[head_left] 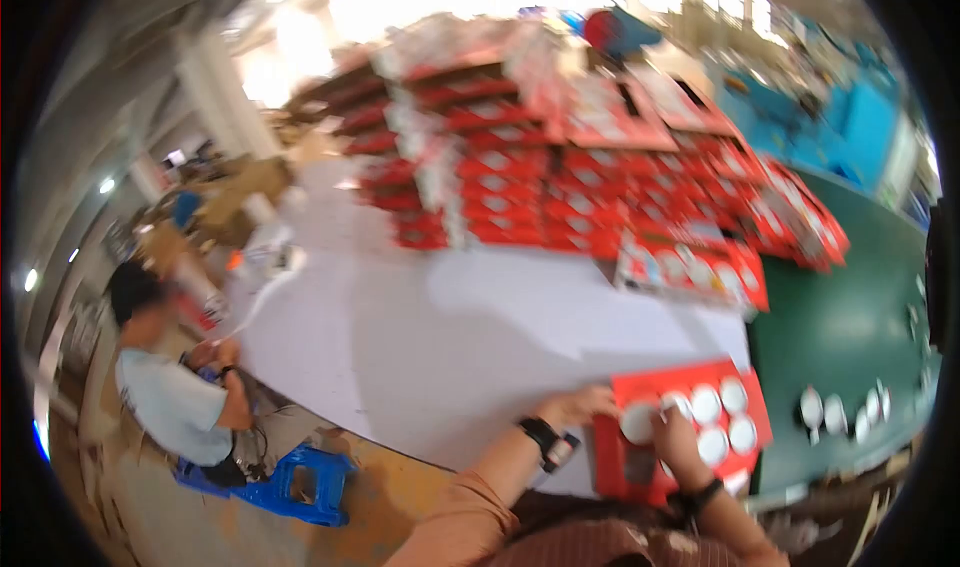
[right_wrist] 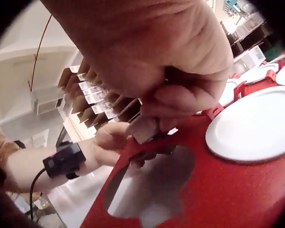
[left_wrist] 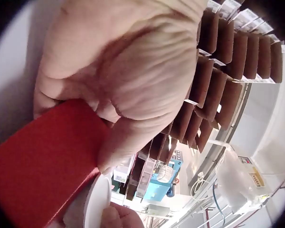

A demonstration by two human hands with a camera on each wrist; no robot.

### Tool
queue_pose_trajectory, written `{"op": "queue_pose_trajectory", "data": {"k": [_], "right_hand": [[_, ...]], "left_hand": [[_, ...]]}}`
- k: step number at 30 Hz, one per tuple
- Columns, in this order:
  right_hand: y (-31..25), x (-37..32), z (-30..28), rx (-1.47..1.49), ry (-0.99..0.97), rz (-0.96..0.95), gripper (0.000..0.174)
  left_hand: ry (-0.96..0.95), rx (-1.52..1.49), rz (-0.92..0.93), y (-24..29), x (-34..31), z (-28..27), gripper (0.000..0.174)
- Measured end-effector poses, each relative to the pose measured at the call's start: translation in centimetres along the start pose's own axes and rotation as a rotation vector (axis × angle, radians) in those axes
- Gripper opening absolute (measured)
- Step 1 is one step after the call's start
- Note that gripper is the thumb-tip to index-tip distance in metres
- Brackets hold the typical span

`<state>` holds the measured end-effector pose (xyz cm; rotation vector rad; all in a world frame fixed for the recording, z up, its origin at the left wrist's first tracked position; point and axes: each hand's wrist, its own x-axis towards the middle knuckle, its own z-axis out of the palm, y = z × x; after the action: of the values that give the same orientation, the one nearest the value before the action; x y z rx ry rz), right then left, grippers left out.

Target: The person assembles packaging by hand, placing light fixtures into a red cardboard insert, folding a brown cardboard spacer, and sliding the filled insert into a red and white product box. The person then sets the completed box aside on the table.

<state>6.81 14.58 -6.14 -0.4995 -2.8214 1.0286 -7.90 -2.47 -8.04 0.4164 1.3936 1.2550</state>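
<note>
A red card [head_left: 625,482] with round white discs in several of its places lies near the table's front edge. My left hand [head_left: 580,405] grips its left edge, thumb on one side and fingers on the other, as the left wrist view shows on the red card [left_wrist: 47,156]. Above an empty cutout in the red card [right_wrist: 218,190], my right hand [right_wrist: 180,90] has its fingers curled. In the left wrist view its fingertips hold the rim of a white disc [left_wrist: 98,202]; the hand hides most of that contact in the right wrist view.
Stacked red-and-white packages [head_left: 500,197] stand across the table's back. One more package [head_left: 690,269] lies before them. Several white pieces [head_left: 835,412] lie on the green surface [head_left: 800,337] at right. At left, a person [head_left: 170,397] sits beside a blue stool [head_left: 320,487].
</note>
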Motion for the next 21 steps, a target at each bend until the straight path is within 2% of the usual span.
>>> {"op": "queue_pose_trajectory", "data": {"k": [1,3,7,9,10,11,12,13,14,15,16,17,19,21], "right_hand": [[-0.3,-0.1,0.0,-0.029,-0.010,0.039,0.028],[-2.0,-0.3,-0.5,-0.147,-0.045,0.119,0.028],[-0.8,0.2,0.7,-0.197,-0.043,0.118,0.029],[1.1,0.4,1.7,-0.016,0.007,0.036,0.029],[-0.4,0.1,0.7,0.059,0.002,-0.003,0.031],[-1.6,-0.4,-0.6,0.306,-0.106,0.189,0.034],[1.8,-0.1,1.1,0.131,0.003,-0.041,0.037],[1.3,-0.4,0.5,0.089,-0.059,0.046,0.039],[1.2,-0.7,0.2,0.082,-0.062,0.041,0.038],[1.3,-0.8,0.7,0.088,-0.042,0.085,0.036],[1.7,-0.8,1.4,0.139,-0.020,0.094,0.033],[2.2,-0.5,1.9,0.276,-0.033,0.067,0.027],[-0.1,-0.6,1.1,0.460,-0.124,0.296,0.022],[-0.3,-0.8,1.4,0.408,-0.094,0.289,0.019]], "left_hand": [[-0.093,-0.072,0.067,-0.8,0.7,-0.6,0.031],[-0.117,-0.182,0.100,-1.5,1.9,-0.7,0.030],[-0.101,-0.124,0.102,-0.5,1.2,-0.6,0.033],[0.017,0.018,0.078,0.9,-1.5,0.6,0.036],[-0.042,0.113,0.165,0.2,-0.9,-0.2,0.039],[-0.022,0.132,0.140,-0.9,-0.4,-0.9,0.041],[-0.023,0.653,0.434,-6.0,3.0,-4.0,0.037],[-0.110,0.320,0.395,-2.6,0.0,-1.6,0.042],[-0.162,0.402,0.571,-4.8,2.6,-2.6,0.042],[-0.150,0.639,0.881,-4.8,2.4,-2.9,0.040],[-0.132,-0.060,0.222,-2.9,1.3,-0.9,0.039],[-0.127,-0.127,0.124,-2.0,0.5,-0.4,0.039],[-0.031,-0.050,0.008,-0.2,-1.0,0.1,0.040],[-0.059,-0.043,-0.005,-0.7,-0.4,-0.4,0.040]]}}
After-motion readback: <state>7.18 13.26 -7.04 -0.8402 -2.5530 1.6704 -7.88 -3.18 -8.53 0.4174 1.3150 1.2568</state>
